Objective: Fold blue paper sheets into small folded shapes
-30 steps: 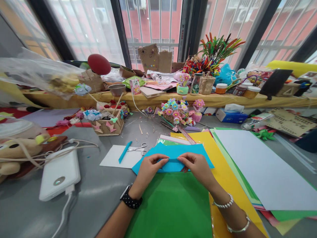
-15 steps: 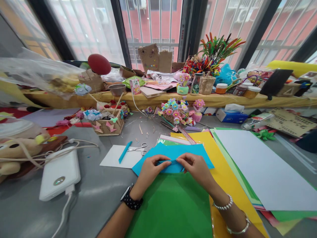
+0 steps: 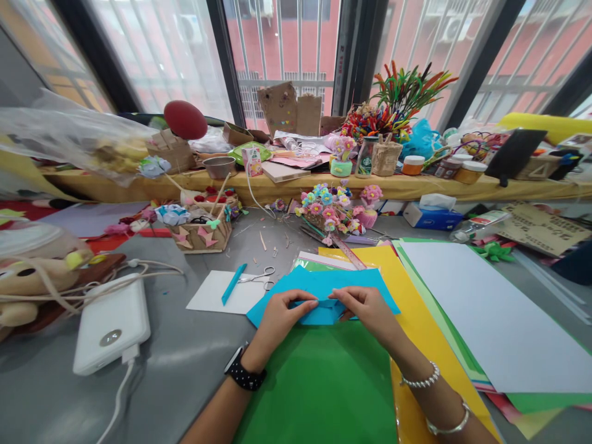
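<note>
My left hand (image 3: 277, 320) and my right hand (image 3: 367, 311) meet over a small folded piece of blue paper (image 3: 324, 310), each pinching one end of it. The piece lies on a larger blue sheet (image 3: 324, 283), above a green sheet (image 3: 324, 382) that is nearest to me. A yellow sheet (image 3: 416, 327) lies under my right wrist. My left wrist wears a black watch, my right arm two bracelets.
Scissors (image 3: 261, 277) and a blue pen (image 3: 234, 283) lie on a white paper (image 3: 213, 296) to the left. A white power bank (image 3: 111, 324) with cable sits further left. A big white sheet (image 3: 485, 314) lies right. Paper flowers (image 3: 330, 209), a cardboard box (image 3: 201, 234) and a tissue box (image 3: 432, 213) stand behind.
The blue strip between my fingers has been folded shorter and thicker, and my two hands have come slightly closer together.
</note>
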{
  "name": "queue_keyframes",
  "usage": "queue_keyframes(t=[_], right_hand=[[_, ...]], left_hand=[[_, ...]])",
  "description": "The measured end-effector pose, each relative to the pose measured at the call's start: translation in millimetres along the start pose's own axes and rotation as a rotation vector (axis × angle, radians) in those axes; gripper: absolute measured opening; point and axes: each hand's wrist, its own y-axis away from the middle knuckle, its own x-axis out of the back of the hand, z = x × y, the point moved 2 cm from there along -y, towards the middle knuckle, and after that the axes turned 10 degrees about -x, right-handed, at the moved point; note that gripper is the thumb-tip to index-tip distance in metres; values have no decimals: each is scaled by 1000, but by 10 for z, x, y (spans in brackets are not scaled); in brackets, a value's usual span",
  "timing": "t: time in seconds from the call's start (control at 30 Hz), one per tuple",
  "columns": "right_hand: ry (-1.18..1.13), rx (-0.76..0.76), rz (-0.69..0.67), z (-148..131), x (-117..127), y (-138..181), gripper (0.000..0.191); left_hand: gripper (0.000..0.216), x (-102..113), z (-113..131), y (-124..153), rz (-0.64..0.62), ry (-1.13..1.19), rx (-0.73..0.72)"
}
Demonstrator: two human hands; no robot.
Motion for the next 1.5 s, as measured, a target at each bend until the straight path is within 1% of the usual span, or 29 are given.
queue_keyframes(t=[0.13,0.37,0.57,0.77,0.93,1.13,1.33,1.5], right_hand=[[17,-10,-26,4,-1,7,34],[92,56,-35,23,-86,22,24],[151,115,11,10,-104,34,24],[172,143,16,-21,-86,52,27],[161,140,8,-30,-74,59,26],[129,127,10,-28,-49,51,23],[89,111,15,-43,-21,51,25],[20,86,7,-23,-47,40,25]], left_hand=[[15,1,11,2,-11,-5,-7],[12,-40,37,29,-29,-29,-59],[12,-38,70,34,14,-69,-90],[14,-14,91,16,-6,-74,-110],[13,14,70,19,38,-100,-73],[18,28,43,16,104,-108,-27],[18,26,80,15,90,-35,-19],[19,24,50,15,119,60,25]])
